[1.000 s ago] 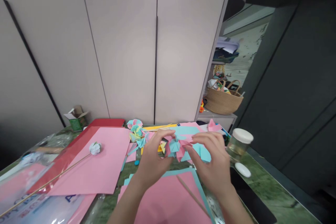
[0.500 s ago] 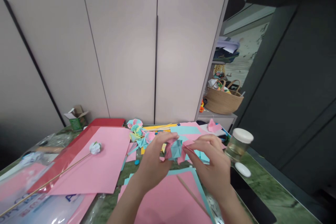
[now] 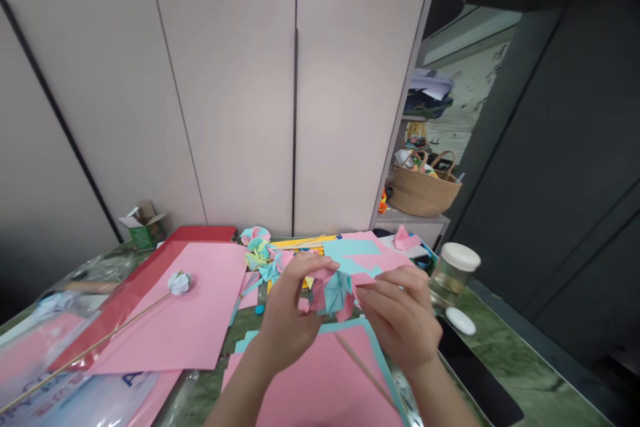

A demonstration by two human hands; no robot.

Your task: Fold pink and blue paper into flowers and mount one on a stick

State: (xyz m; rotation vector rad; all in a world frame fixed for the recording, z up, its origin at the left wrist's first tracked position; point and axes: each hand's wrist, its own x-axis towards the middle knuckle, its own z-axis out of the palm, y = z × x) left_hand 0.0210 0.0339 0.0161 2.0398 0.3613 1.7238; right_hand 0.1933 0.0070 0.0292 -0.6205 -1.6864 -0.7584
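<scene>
A folded pink and blue paper piece is held up between both hands, above the near edge of the paper pile. My left hand grips its left side, thumb below and fingers on top. On the right, my right hand pinches a pink flap of it, fingers curled together. Beneath the hands lie pink sheets over blue ones, with a thin wooden stick on top. Several folded paper flowers in pink, blue and yellow sit behind my left hand.
A white paper flower on a long stick lies across a pink sheet at left. At right are a lidded jar, a white oval object and a black phone-like slab. A small green box stands far left.
My right hand's fingers have folded closer together on the pink flap. The paper piece has turned slightly and sits a little lower. The whole view has shifted slightly.
</scene>
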